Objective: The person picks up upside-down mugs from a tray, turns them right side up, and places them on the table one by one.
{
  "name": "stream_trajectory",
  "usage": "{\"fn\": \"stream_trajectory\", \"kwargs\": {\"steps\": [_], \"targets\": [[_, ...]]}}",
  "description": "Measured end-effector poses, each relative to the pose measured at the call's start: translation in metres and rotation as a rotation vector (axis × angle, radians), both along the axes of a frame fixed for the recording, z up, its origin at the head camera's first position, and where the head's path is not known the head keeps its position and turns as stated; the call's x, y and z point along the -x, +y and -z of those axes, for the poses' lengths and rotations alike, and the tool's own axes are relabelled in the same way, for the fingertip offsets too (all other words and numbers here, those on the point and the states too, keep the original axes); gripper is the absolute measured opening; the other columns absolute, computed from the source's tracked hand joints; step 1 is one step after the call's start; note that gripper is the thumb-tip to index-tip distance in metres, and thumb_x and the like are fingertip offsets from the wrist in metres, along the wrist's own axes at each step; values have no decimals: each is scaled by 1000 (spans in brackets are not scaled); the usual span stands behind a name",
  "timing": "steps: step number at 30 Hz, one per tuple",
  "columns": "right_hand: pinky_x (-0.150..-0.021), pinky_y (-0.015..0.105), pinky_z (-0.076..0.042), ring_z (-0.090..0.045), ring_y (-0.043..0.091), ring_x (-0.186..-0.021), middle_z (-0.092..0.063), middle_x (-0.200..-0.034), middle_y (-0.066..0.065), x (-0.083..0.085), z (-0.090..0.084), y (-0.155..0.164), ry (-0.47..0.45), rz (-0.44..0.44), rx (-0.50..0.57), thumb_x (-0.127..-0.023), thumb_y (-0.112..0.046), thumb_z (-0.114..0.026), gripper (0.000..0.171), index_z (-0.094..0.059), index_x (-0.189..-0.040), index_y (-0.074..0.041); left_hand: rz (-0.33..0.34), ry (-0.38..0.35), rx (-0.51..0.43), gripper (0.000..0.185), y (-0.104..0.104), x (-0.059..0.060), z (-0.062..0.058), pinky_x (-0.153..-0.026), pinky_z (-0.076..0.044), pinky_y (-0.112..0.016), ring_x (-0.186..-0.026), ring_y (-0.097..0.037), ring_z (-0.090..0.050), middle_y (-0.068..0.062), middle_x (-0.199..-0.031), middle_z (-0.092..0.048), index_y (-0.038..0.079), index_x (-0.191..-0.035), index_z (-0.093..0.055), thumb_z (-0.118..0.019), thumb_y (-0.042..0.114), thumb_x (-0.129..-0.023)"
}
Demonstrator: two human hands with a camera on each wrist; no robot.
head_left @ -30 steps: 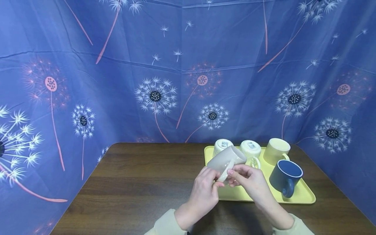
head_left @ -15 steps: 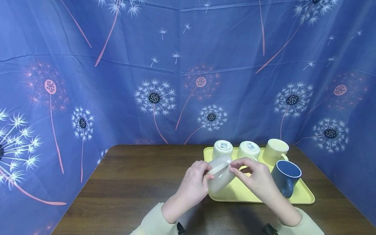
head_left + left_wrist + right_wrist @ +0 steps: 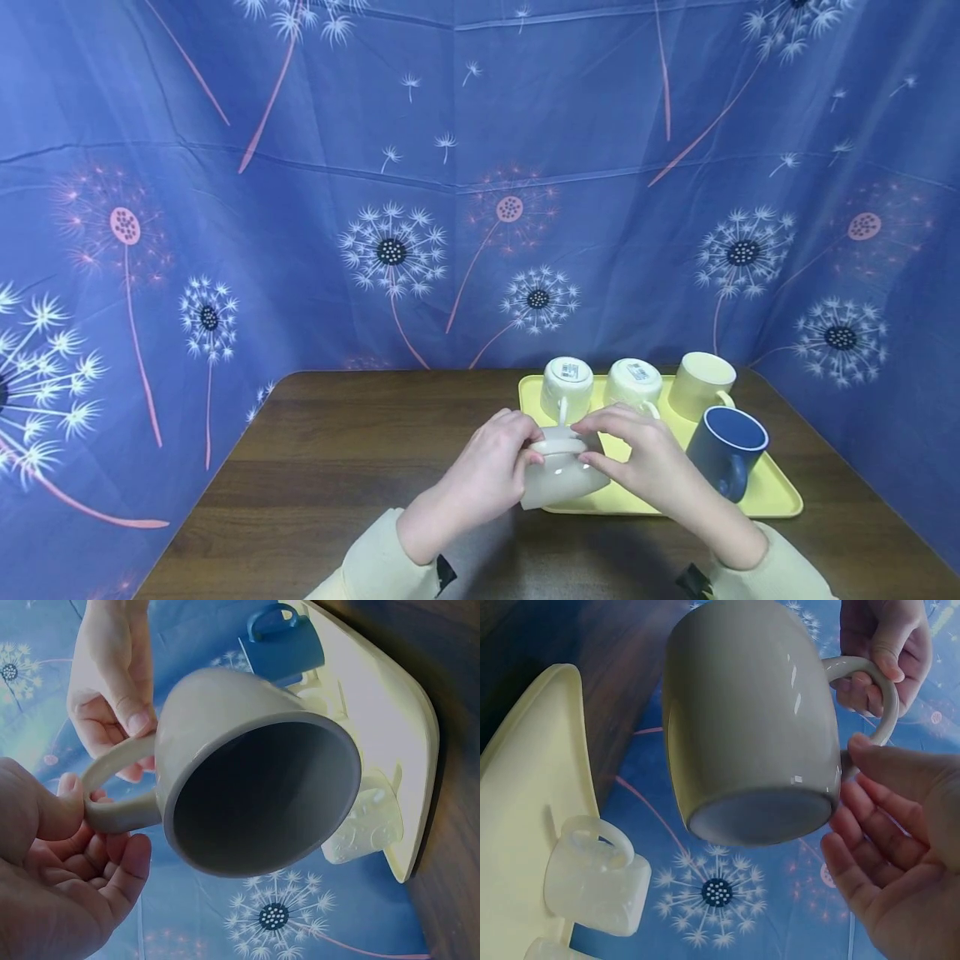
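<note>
A glossy beige mug (image 3: 561,479) hangs tilted in the air over the front left corner of a yellow tray (image 3: 772,493). My left hand (image 3: 528,450) pinches its handle; in the left wrist view the mug (image 3: 255,787) shows its empty mouth with my left hand (image 3: 75,825) curled round the loop. My right hand (image 3: 592,446) pinches the mug from the other side, thumb at the handle. The right wrist view shows the mug's (image 3: 750,727) underside and my right hand (image 3: 855,795) beside it.
On the tray stand two upturned white mugs (image 3: 566,385) (image 3: 636,383), an upright cream mug (image 3: 701,385) and a blue mug (image 3: 726,450). The dark wooden table (image 3: 337,467) is walled by a blue dandelion-print cloth (image 3: 390,250) on three sides.
Both hands have lowered the beige mug and turned it over, from pointing up and right to mouth down toward me. It has shifted slightly left, toward the tray's front edge.
</note>
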State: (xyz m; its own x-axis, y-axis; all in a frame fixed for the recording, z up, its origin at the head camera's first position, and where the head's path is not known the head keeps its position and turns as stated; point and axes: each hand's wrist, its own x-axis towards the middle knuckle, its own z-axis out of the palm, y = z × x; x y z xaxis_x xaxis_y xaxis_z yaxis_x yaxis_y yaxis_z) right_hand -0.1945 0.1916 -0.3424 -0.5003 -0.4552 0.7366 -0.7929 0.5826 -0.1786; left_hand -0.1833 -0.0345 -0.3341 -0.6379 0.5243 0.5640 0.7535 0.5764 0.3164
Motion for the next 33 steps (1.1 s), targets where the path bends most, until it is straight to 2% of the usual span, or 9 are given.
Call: {"fn": "stream_trajectory", "kwargs": {"steps": [9, 16, 24, 29, 33], "targets": [[-80, 11, -45, -62, 3, -84, -68, -91, -13, -3, 4, -2, -72, -94, -5, -64, -11, -85, 35, -70, -95, -18, 66, -13, 66, 12, -4, 3, -7, -74, -44, -19, -79, -11, -51, 4, -80, -58, 10, -84, -59, -70, 15, -82], [-76, 11, -46, -61, 3, -80, -67, -88, -10, -6, 5, -5, -100, -168, 19, -66, -6, -82, 31, -68, -92, -16, 92, -64, 108, 10, -7, 4, -12, -74, -44, -17, -80, -10, -50, 3, -82, -59, 10, -86, -61, -69, 16, -83], [-72, 13, -47, -59, 4, -78, -65, -87, -9, -9, 6, -6, -109, -206, 22, -67, -4, -80, 31, -66, -92, -15, 115, -121, 114, 10, -10, 6, -13, -73, -44, -16, -79, -8, -51, 4, -82, -60, 10, -87, -64, -68, 19, -84], [-70, 13, -46, -58, 6, -75, -65, -85, -6, -9, 6, -9, -80, -202, 37, -66, -2, -80, 32, -66, -92, -15, 96, -142, 51, 10, -12, 6, -11, -73, -45, -17, -80, -6, -52, 5, -84, -62, 11, -90, -67, -69, 19, -84], [-68, 12, -46, -57, 3, -73, -63, -84, -10, -9, 6, -10, -76, -146, 46, -66, -4, -81, 32, -66, -90, -17, 35, -175, -118, 13, -11, 1, -6, -75, -49, -22, -83, -10, -56, 2, -88, -63, 9, -95, -67, -71, 14, -84]]}}
